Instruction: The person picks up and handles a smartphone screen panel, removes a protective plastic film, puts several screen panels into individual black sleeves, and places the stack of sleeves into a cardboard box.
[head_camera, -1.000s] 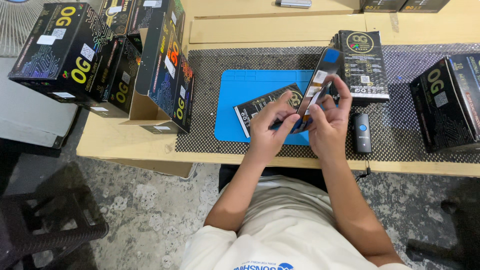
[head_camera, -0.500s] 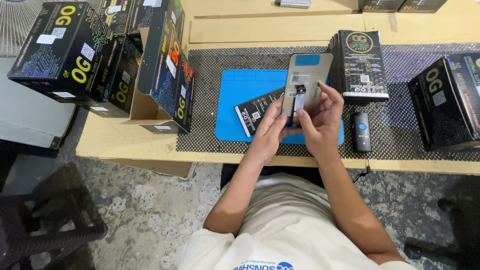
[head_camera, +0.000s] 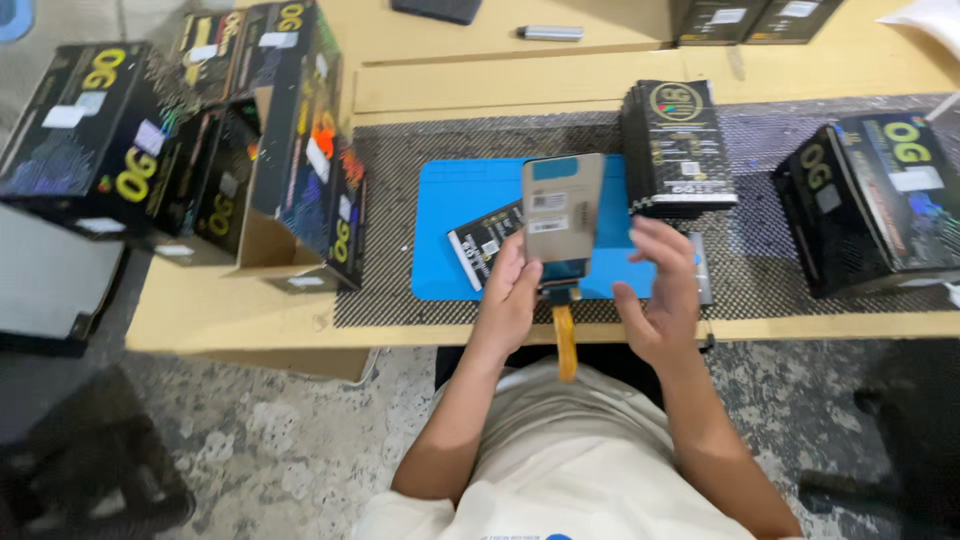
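Observation:
My left hand (head_camera: 512, 290) holds a grey flat phone screen panel (head_camera: 562, 215) by its lower left edge, upright over the blue mat (head_camera: 455, 215). An orange flex ribbon (head_camera: 565, 340) hangs from the panel's bottom. My right hand (head_camera: 660, 285) is beside the panel's right edge with fingers spread, apparently not gripping it. A small black printed packet (head_camera: 483, 240) lies on the mat just left of my left hand. A stack of black printed boxes (head_camera: 678, 145) stands behind my right hand.
Large black cartons (head_camera: 120, 150) and an open cardboard carton (head_camera: 300, 170) crowd the table's left. Another black carton (head_camera: 880, 200) sits at the right. A grey marker (head_camera: 550, 33) and dark boxes (head_camera: 740, 20) lie at the back. A dark patterned mat (head_camera: 400, 160) covers the bench.
The panel has turned from edge-on to face-on and settled upright. My right hand has come off it and opened. The camera has moved closer.

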